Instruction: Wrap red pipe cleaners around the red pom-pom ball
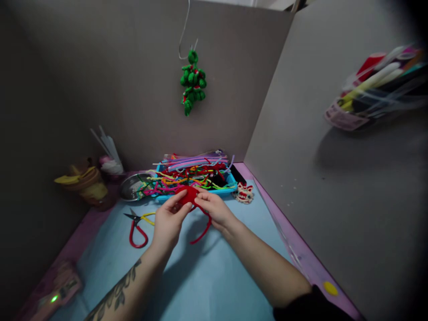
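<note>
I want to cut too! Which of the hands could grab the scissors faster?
Probably the left hand. The red scissors lie on the mat just beside it, while the right hand is farther off. Both pinch the red pipe cleaner.

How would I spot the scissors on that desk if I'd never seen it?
Start at the blue tray of coloured pipe cleaners at the back of the light blue mat. Look just in front of its left end, left of the left hand. The scissors lie flat there, the only thing with looped red handles.

head view | above, facing forward-down | near desk (214, 276)
</note>
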`<state>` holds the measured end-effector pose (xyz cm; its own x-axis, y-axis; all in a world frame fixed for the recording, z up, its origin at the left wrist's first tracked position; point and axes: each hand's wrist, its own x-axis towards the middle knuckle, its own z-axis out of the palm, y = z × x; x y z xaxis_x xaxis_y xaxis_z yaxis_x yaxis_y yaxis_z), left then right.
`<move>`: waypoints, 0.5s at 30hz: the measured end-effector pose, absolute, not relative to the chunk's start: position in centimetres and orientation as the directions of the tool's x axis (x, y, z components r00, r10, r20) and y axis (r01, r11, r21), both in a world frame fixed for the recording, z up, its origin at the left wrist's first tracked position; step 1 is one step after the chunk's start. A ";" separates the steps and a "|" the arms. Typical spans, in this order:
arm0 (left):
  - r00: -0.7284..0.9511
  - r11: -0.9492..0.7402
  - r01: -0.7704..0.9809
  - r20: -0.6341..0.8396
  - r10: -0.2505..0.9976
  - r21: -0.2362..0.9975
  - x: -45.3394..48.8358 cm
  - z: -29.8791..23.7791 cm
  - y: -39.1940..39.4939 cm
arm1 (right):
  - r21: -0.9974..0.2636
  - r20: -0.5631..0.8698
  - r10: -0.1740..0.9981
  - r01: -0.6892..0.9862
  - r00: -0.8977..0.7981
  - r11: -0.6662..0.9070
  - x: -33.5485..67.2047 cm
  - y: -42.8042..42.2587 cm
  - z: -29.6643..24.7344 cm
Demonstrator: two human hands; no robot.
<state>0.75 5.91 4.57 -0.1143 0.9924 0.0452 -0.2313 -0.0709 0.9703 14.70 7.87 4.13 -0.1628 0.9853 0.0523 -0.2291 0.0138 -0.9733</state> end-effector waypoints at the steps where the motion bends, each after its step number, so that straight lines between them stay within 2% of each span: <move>1: -0.123 -0.076 -0.234 0.048 0.991 0.969 0.7 4.6 5.9 | -0.983 0.081 0.984 -0.174 -0.156 0.054 14.9 7.8 4.3; 4: -0.145 -0.098 -0.206 0.068 0.987 0.974 0.5 4.6 5.9 | -0.974 0.217 0.967 0.040 -0.132 0.224 15.2 7.4 4.9; 8: -0.160 -0.123 -0.162 0.096 0.982 0.979 0.4 4.5 5.9 | -0.866 0.388 0.921 0.330 -0.027 0.375 15.1 6.7 5.5; 11: -0.151 -0.109 -0.182 0.082 0.985 0.977 0.5 4.4 6.0 | -0.809 0.456 0.890 0.420 0.006 0.412 14.9 6.3 5.6; 15: -0.141 -0.112 -0.164 0.089 0.986 0.980 0.5 4.2 6.0 | -0.798 0.477 0.878 0.434 0.031 0.418 14.8 6.3 5.4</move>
<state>0.52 5.97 4.20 -0.1406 0.9861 0.0890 -0.1639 -0.1119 0.9801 14.76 6.32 5.37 0.0306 0.8784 0.4770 0.4337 0.4183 -0.7981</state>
